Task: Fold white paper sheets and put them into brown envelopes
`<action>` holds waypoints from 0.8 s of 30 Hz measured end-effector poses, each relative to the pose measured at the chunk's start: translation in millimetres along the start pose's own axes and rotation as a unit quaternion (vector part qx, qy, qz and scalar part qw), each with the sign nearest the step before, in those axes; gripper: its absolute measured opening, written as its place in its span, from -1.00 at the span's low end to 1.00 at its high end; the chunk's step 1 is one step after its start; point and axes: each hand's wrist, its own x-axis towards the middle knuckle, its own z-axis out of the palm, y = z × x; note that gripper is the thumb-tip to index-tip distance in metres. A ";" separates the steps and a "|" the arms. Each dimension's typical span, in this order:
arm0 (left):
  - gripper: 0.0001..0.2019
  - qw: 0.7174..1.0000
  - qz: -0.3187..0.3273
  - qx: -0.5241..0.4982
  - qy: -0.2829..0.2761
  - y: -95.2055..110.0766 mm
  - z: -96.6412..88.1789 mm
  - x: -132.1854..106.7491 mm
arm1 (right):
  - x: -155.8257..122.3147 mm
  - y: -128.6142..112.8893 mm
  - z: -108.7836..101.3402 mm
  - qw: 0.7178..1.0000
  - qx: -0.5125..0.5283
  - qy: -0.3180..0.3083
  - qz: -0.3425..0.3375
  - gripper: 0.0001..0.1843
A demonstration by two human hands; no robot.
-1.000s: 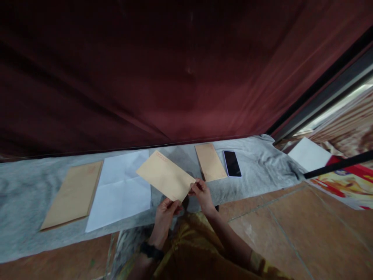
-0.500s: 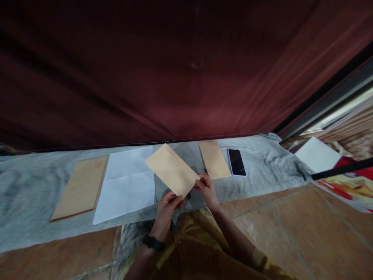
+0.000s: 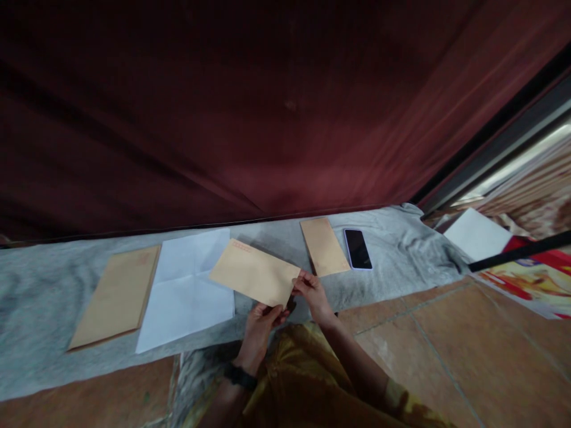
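A tan envelope (image 3: 256, 272) with small red boxes printed at its far left corner is held up by its near right end. My left hand (image 3: 263, 324) pinches the lower edge near that end, thumb on top. At the right corner, my right hand (image 3: 311, 292) grips the envelope between thumb and fingers. The envelope's left end overlaps white paper (image 3: 185, 303) marked with fold creases. Left of the paper lies a stack of brown envelopes (image 3: 113, 297). Another brown envelope (image 3: 325, 246) rests flat beyond my right hand.
A dark-screened phone (image 3: 358, 249) lies right of the single envelope. Everything rests on a grey cloth (image 3: 401, 252) along a dark red curtain (image 3: 267, 148). At far right are a white sheet (image 3: 478, 235), a colourful printed box (image 3: 530, 279) and a black bar (image 3: 521, 252). Tiled floor (image 3: 423, 351) lies below.
The held envelope has turned counter-clockwise, its far end swinging left and down toward the white paper. Both hands keep hold of it. The whole view has shifted slightly.
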 end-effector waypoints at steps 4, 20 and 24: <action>-0.57 1.000 0.017 -0.009 -0.007 -4.2 7.7 -2.5 | -9.5 7.9 -2.4 1.000 -0.012 -0.016 0.003 -0.62; -0.59 0.996 -0.034 0.044 -0.066 -11.4 7.8 -16.1 | -5.1 20.4 -27.8 0.998 -0.040 0.030 0.041 -0.48; -0.72 0.979 0.102 0.165 -0.059 -8.3 9.6 -11.6 | 1.3 19.6 -37.4 0.995 -0.095 0.008 0.026 -0.59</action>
